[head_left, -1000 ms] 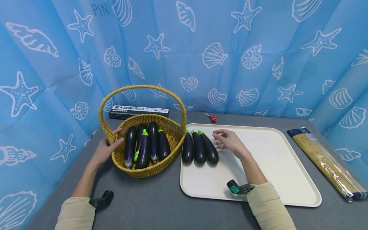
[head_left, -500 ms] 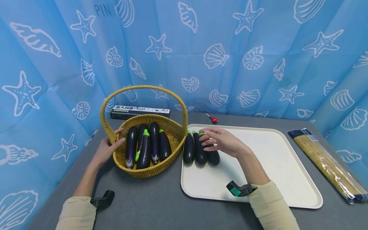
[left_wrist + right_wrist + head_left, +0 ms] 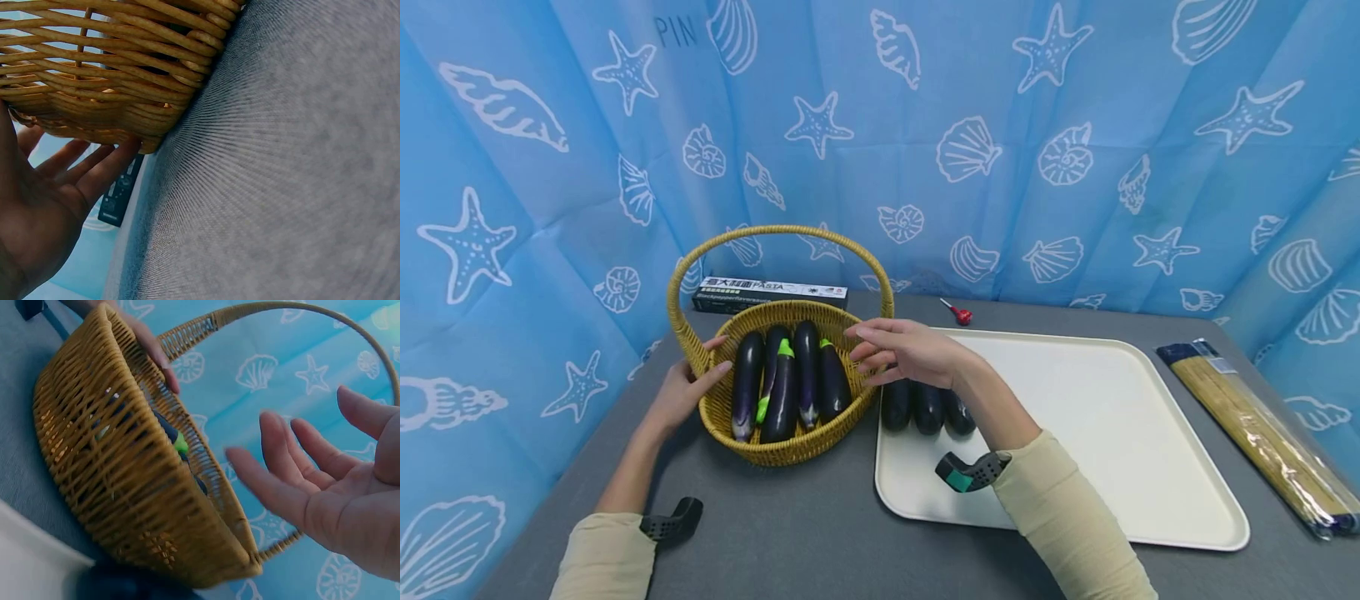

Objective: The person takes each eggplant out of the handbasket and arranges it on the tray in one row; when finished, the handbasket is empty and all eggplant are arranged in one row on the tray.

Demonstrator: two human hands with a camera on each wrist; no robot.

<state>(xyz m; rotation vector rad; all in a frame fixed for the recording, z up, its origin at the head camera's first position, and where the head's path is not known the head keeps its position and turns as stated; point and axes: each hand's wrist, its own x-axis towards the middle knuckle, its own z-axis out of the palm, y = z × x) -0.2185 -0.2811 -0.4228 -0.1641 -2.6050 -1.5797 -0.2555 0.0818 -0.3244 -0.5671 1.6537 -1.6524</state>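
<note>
- Eggplants, dark purple and glossy, are split between two places on a grey desk [image 3: 820, 533]: five [image 3: 780, 404] lie inside a golden wicker basket [image 3: 790, 454], and three [image 3: 928, 410] lie side by side at the left end of a cream tray [image 3: 1120, 417]
- What has just changed is the right hand [image 3: 906, 354]: a second ago it was beside the three on the tray, and it has since crossed above them to the basket's right rim
- Its fingers are loose and spread, with nothing between them; the right wrist view shows them apart from the rim, with the basket's tall handle [image 3: 780, 230] arching behind
- From the head view, this hand covers the upper ends of the eggplants on the tray, leaving their rounded lower ends in sight
- The left hand [image 3: 681, 396] stays at the basket's left side, lightly gripping it, thumb and a finger over the rim and other fingers against the outside
- For the work in hand, my judgement is that nothing has been transferred in this short move: the count remains five and three, the basket appears steadied, and the right hand is free at its edge
</note>
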